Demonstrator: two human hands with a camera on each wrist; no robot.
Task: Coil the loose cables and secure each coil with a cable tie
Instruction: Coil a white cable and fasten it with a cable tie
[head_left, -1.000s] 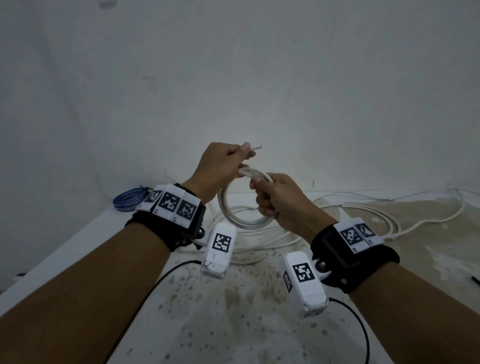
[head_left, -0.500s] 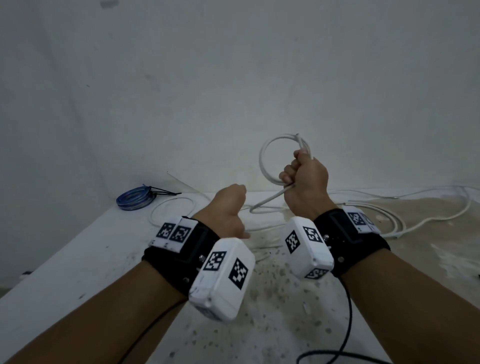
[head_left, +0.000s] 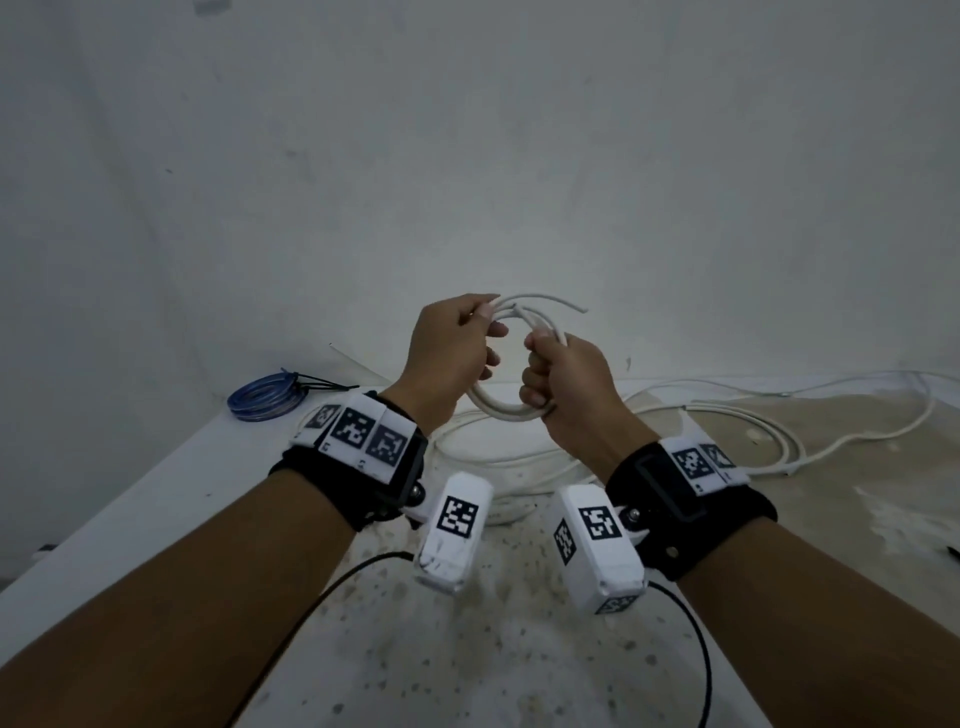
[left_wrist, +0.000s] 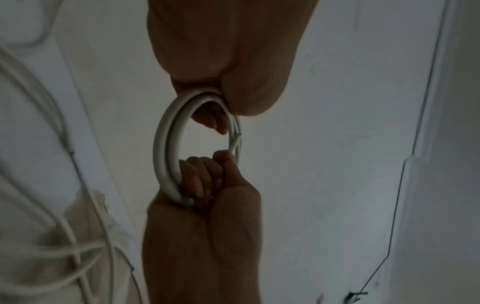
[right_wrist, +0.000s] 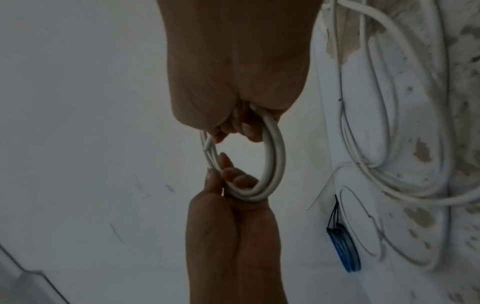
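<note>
Slippage is the main worry, taken from left to right across the head view. At about nine o'clock on the table (head_left: 156, 499) lies a blue coil (head_left: 267, 399), already bound with black ties and well apart from the work. The left hand (head_left: 449, 353) is raised above the table, its fingers (head_left: 485, 314) pinching the top strands of the white coil (head_left: 501, 408) near the twelve o'clock point of the ring. The right hand (head_left: 566, 387) clenches round the ring's three o'clock side. A free cable end (head_left: 566, 304) springs out past the ring toward one o'clock, and I judge that stiff tail the likeliest trouble: if either grip eases, the turns could spring open and the ring lose its shape before any tie goes on. No loose tie is clearly visible near the hands, so one hand may have to let go to fetch one, which is just when the coil could unwind. More loose white cable (head_left: 779, 441) sprawls on the table from centre to three o'clock and could snag.

The left wrist view shows what the head view hides: two thick turns lying side by side, and a cut end tucked inside the ring beside thinner strands. The right wrist view shows the left thumb and forefinger pinching those thin strands, plus the blue coil's ties edge-on.
</note>
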